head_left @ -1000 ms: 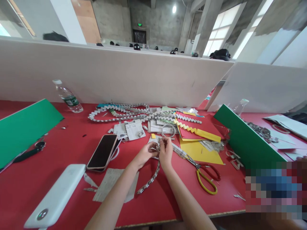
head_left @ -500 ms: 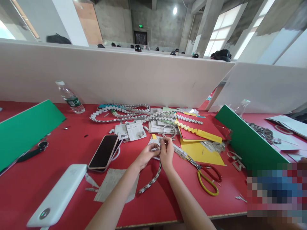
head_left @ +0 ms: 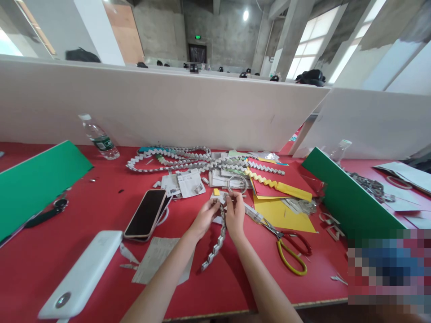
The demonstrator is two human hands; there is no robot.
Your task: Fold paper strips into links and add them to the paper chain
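Observation:
A folded paper chain (head_left: 218,244), grey and white in a zigzag, hangs down over the red table between my two hands. My left hand (head_left: 204,219) pinches its upper end between thumb and fingers. Close beside it on the right, my right hand (head_left: 235,211) has its fingers curled together; what sits between those fingertips is too small to make out. Just beyond the fingers lie a small yellow piece (head_left: 216,192) and some white paper. Scissors (head_left: 279,234) with one red and one yellow handle lie to the right of my right hand.
Long zigzag paper chains (head_left: 168,166) and a yellow-ended chain (head_left: 269,181) lie at the back. A phone (head_left: 146,213), a white power bank (head_left: 82,271) and a newsprint sheet (head_left: 155,258) are on the left. Green dividers (head_left: 350,202) flank the table; a bottle (head_left: 101,139) stands behind.
My hands have drawn slightly apart at the fingertips. The paper chain has turned, showing its zigzag side, and its lower end has swung a little to the right.

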